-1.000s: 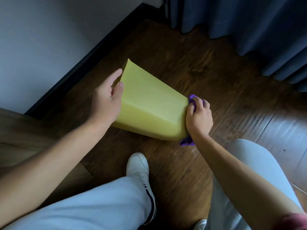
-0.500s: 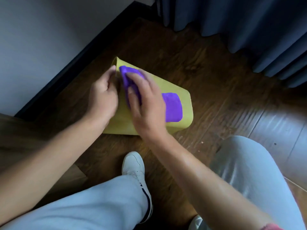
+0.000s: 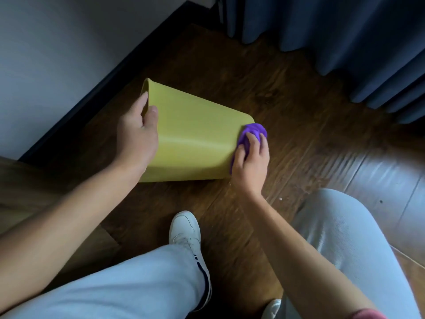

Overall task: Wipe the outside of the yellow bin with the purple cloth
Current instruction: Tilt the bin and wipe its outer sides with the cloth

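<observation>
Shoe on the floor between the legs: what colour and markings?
The shoe is white with a dark stripe along its side, shown in the head view.

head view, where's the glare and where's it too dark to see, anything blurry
Head view: window glare washes out the floor at right; deep shadow swallows the baseboard and the floor left of the yellow bin. Bin, purple cloth and both hands, left hand and right hand, look sharp. Wide-angle bending shows at the curtain edges.
</observation>
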